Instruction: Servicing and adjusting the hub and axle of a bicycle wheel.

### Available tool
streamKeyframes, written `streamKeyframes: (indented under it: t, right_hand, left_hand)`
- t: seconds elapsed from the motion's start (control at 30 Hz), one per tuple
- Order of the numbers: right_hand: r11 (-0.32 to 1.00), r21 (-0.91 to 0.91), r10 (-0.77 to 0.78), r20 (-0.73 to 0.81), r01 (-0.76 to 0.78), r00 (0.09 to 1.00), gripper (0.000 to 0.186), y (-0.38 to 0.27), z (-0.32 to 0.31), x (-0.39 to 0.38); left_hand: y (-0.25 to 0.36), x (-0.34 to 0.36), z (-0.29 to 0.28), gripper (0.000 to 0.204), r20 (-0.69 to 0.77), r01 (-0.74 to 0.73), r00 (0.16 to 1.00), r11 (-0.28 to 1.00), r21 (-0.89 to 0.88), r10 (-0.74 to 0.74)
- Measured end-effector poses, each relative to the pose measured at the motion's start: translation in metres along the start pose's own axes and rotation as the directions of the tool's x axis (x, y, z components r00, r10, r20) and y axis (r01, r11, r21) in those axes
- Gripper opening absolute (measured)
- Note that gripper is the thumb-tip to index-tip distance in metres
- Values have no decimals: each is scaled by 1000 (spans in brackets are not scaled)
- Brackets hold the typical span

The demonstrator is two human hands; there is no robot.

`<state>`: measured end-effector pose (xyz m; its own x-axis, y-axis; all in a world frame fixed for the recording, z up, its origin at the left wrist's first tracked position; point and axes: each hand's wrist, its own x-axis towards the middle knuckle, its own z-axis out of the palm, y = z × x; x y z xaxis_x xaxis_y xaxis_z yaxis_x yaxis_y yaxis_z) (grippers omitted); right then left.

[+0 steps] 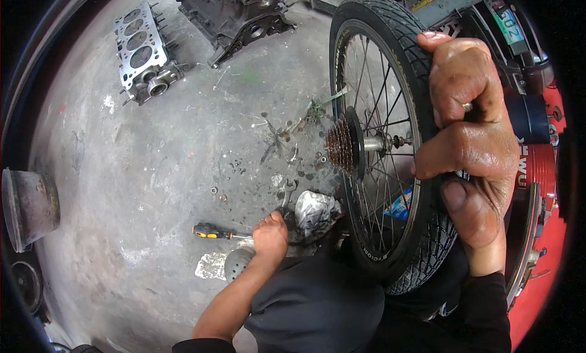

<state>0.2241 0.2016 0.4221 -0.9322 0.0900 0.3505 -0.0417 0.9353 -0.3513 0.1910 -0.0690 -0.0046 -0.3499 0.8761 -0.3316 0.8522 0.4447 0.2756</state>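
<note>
My right hand [473, 133] is large and near in view, its fingers curled over the tyre of a bicycle wheel [421, 66] that stands upright. A small pale spot shows in a gap between these fingers; I cannot make out what it is. On the wheel's left side sits a rusty sprocket cassette [340, 146]. Low near the floor, my left hand [270, 236] is closed around the handle of an open-ended wrench [289, 189]. Beside that hand lies a screwdriver [212, 232] with a black and yellow handle. A crumpled white rag [316, 212] is to its right.
Nuts [218, 194] lie on the stained concrete floor. Farther off are a cylinder head [141, 47] and a dark engine block [235, 17]. A dirty bucket [33, 209] stands at the left. A red drum [537, 170] and other parts crowd the right edge.
</note>
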Motion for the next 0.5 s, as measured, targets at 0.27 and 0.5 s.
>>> streamKeyframes:
  t: [0.27, 0.5]
  right_hand:
    - [999, -19, -36, 12, 36, 999, 44, 4, 0, 2]
    - [999, -20, -50, -8, 50, 999, 46, 4, -1, 1]
  left_hand:
    - [-3, 8, -23, 13, -67, 37, 997, 987, -156, -49]
    - [11, 4, 0, 17, -48, -149, 988, 989, -2, 149]
